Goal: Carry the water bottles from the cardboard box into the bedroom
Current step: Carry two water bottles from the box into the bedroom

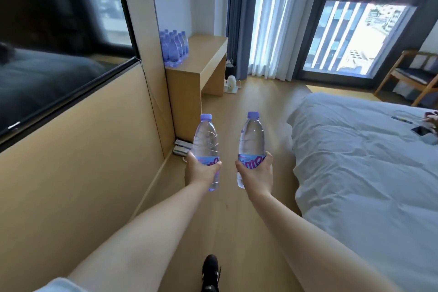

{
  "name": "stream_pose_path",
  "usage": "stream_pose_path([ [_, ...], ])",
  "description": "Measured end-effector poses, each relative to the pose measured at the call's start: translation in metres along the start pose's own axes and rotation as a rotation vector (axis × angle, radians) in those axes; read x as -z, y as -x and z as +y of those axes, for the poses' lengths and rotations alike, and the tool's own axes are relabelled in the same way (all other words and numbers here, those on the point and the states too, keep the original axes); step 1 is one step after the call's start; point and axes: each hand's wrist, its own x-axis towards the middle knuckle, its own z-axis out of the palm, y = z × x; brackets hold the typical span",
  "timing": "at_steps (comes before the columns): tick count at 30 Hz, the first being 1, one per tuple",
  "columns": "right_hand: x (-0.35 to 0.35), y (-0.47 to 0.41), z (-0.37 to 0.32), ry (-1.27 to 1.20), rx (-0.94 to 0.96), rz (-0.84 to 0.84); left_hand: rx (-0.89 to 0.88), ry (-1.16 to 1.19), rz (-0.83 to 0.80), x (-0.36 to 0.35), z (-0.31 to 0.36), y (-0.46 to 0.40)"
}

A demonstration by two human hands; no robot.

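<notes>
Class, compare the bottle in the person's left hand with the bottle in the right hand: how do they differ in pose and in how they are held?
The left hand's bottle stands almost upright; the right hand's bottle leans slightly left at the top. The left hand covers most of its label, while the right hand leaves more of the label showing. Both are clear, capped in purple, held round the label, and look the same size.

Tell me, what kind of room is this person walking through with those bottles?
Most likely a bedroom, perhaps in a hotel or flat: a bed with rumpled white bedding on the right, a wall-mounted television opposite it, and a wooden desk by the curtained window.
</notes>
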Motion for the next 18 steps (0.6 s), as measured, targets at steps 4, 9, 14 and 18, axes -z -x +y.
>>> stream_pose_path([
  [4,-0.047,-0.105,-0.018,-0.066,-0.011,-0.011,-0.003,0.002,-0.026,-0.041,0.023,-0.109],
  [9,-0.091,-0.219,-0.044,-0.086,-0.045,-0.022,0.021,-0.011,-0.041,-0.084,0.073,-0.222],
  [14,-0.126,-0.331,-0.06,-0.091,-0.061,-0.057,-0.017,-0.036,-0.053,-0.134,0.112,-0.315],
  [18,-0.154,-0.427,-0.062,-0.093,-0.045,-0.108,-0.001,0.006,-0.041,-0.186,0.129,-0.393],
])
